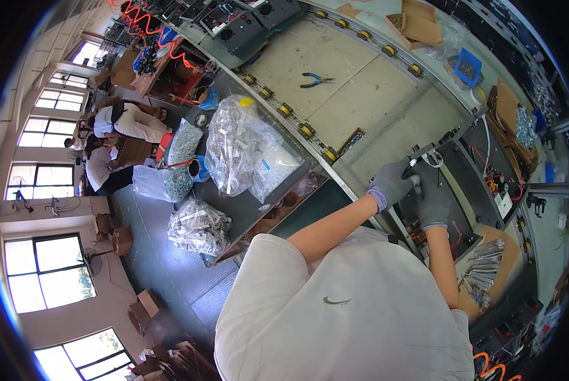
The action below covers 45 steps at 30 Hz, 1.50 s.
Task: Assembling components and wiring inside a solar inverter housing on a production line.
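Both my hands wear grey gloves and meet at the near left corner of an open black metal housing (453, 166). My left hand (391, 183) has its fingers curled at the housing's edge, beside a small white connector (414, 162); whatever lies between the fingertips is hidden. Close by, my right hand (434, 206) reaches over the housing's dark inner panel, its fingers bent toward the left hand and blurred. A looped white cable (432, 159) lies just beyond the fingers. Red and black wires and a copper-coloured coil (418, 236) show inside the housing.
Blue-handled pliers (316, 80) lie on the bench between roller tracks (306, 131). Bagged parts (230, 149) fill a side table at left. Long metal pieces (484, 267) rest on cardboard at right. A blue bin (468, 67) stands beyond. Other people (128, 124) bend over boxes far left.
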Available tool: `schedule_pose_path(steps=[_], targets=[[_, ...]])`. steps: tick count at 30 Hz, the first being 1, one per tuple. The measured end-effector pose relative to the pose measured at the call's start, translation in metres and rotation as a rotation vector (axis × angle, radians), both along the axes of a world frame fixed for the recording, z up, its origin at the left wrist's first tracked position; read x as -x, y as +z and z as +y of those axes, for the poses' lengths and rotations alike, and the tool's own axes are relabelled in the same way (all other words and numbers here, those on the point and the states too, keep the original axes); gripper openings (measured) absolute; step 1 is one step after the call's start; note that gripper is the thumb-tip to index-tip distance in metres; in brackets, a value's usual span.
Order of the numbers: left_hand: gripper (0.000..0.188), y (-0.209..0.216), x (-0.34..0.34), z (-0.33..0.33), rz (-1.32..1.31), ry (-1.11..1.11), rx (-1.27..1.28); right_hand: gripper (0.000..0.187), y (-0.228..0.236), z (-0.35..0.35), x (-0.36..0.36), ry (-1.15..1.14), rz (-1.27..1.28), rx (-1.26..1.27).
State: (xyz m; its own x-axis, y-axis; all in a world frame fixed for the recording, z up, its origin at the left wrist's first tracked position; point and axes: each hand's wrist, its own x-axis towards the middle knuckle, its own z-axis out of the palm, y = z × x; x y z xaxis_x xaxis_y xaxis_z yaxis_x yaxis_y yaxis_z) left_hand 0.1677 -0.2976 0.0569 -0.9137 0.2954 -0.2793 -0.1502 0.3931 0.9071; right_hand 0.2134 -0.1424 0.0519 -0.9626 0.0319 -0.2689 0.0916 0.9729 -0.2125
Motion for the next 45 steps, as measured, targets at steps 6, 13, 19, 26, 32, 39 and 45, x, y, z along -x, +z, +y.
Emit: schedule_pose_path(steps=[6, 13, 19, 26, 32, 39, 45], targets=[[0.023, -0.007, -0.003, -0.008, 0.135, -0.047, 0.110, 0.029, -0.021, 0.007, -0.003, 0.066, 0.342, 0.313], [0.021, -0.022, -0.003, -0.007, 0.347, -0.135, 0.157, 0.033, -0.015, 0.013, -0.002, -0.047, 0.160, 0.462], [0.047, -0.035, 0.014, -0.007, 0.491, -0.053, 0.492, 0.033, -0.039, 0.015, 0.010, -0.221, 0.248, 0.381], [0.056, -0.066, 0.036, -0.006, 0.035, -0.169, 0.460, 0.027, -0.063, 0.020, 0.025, -0.360, 0.123, 0.212], [0.053, -0.075, 0.033, -0.006, 0.092, -0.129, 0.433, 0.023, -0.092, 0.017, 0.027, -0.315, 0.262, 0.282], [0.052, -0.075, 0.033, -0.005, 0.104, -0.127, 0.488, 0.018, -0.103, 0.013, 0.032, -0.266, 0.373, 0.277], [0.053, -0.068, 0.034, -0.003, 0.109, -0.210, 0.623, 0.018, -0.102, 0.006, 0.039, -0.246, 0.393, 0.228]])
